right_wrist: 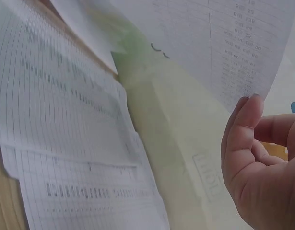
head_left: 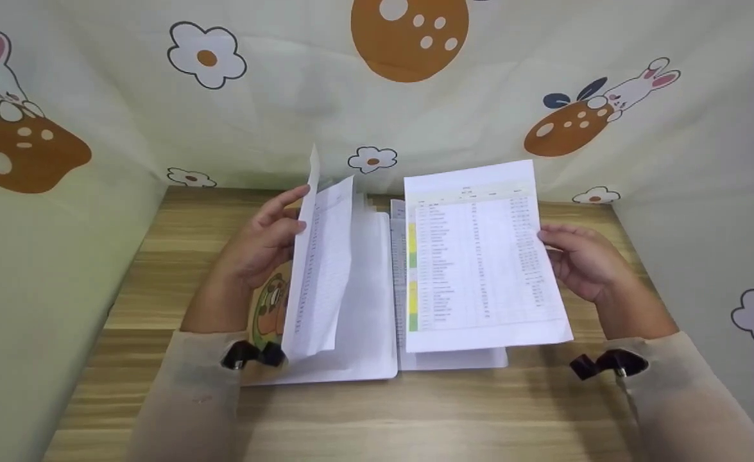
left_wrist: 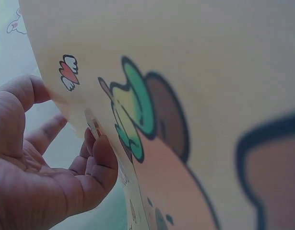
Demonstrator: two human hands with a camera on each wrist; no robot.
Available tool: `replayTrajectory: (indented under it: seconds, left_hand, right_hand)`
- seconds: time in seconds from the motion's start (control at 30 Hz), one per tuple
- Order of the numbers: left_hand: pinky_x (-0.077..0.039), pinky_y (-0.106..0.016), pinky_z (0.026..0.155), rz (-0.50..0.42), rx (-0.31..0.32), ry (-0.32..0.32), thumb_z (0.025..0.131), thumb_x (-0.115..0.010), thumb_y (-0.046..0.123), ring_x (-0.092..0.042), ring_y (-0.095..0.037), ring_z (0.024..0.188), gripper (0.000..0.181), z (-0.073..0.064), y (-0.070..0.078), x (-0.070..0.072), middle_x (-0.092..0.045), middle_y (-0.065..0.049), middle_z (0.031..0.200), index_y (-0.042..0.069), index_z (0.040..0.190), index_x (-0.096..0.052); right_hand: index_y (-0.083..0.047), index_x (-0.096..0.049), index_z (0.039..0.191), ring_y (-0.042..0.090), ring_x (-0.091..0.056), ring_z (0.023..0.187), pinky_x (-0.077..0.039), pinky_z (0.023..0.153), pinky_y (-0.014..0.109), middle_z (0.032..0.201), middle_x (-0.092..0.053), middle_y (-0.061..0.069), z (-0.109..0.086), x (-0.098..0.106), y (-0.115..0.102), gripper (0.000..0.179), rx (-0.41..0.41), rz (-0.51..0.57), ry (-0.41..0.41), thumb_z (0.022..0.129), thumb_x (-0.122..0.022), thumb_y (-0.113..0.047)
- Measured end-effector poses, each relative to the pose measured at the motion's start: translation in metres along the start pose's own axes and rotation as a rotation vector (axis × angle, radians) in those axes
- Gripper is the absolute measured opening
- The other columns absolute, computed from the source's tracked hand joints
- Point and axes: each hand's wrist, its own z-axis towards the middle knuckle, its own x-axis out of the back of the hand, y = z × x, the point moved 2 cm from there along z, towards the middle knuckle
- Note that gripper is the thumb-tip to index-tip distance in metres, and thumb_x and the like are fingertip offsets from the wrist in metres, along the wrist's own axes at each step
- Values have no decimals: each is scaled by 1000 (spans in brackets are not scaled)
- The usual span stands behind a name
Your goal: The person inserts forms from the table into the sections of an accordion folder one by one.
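Observation:
My left hand (head_left: 264,240) grips the edge of a raised stack of paper sheets (head_left: 325,269), which stands tilted over the left half of an open folder (head_left: 373,333). In the left wrist view, fingers curl at the edge of a surface with a cartoon print (left_wrist: 152,124). On the right, my right hand (head_left: 582,260) pinches the right edge of a printed table sheet (head_left: 486,256), held up at a slant. Below it lie more printed pages (head_left: 460,359). The right wrist view shows fingertips (right_wrist: 253,103) right at this sheet's edge.
A wood-grain table (head_left: 447,417) bears the folder. Behind and at both sides hangs a pale cloth (head_left: 287,115) with flowers and rabbits. A dark wrist camera mount sits on each sleeve.

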Motion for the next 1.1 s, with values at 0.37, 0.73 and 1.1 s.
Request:
replayTrajectory:
  seconds: [0.37, 0.73, 1.1]
  left_hand:
    - [-58, -30, 81, -26, -2, -1, 103, -52, 1, -71, -22, 102, 67, 0, 1, -2, -59, -10, 126, 18, 166, -38]
    - [-59, -31, 82, -32, -11, -1, 103, -52, 1, -71, -24, 103, 67, 1, 1, -1, -60, -8, 124, 19, 166, -39]
    - [-59, -33, 85, -28, -14, -4, 103, -53, 1, -71, -26, 105, 67, 0, 0, 0, -58, -11, 126, 20, 166, -40]
  right_hand:
    - [-9, -78, 122, 16, -81, 91, -64, 74, 25, 109, -82, 7, 6, -29, -4, 26, 57, 62, -36, 109, -56, -6]
    - [-10, -78, 120, 15, -79, 89, -63, 73, 23, 109, -82, 4, 13, -55, 0, 24, 55, 48, -32, 109, -58, -7]
    - [-11, -76, 119, 13, -75, 85, -61, 74, 20, 104, -80, 2, 20, -73, 14, 23, 21, -2, -55, 109, -55, -6]
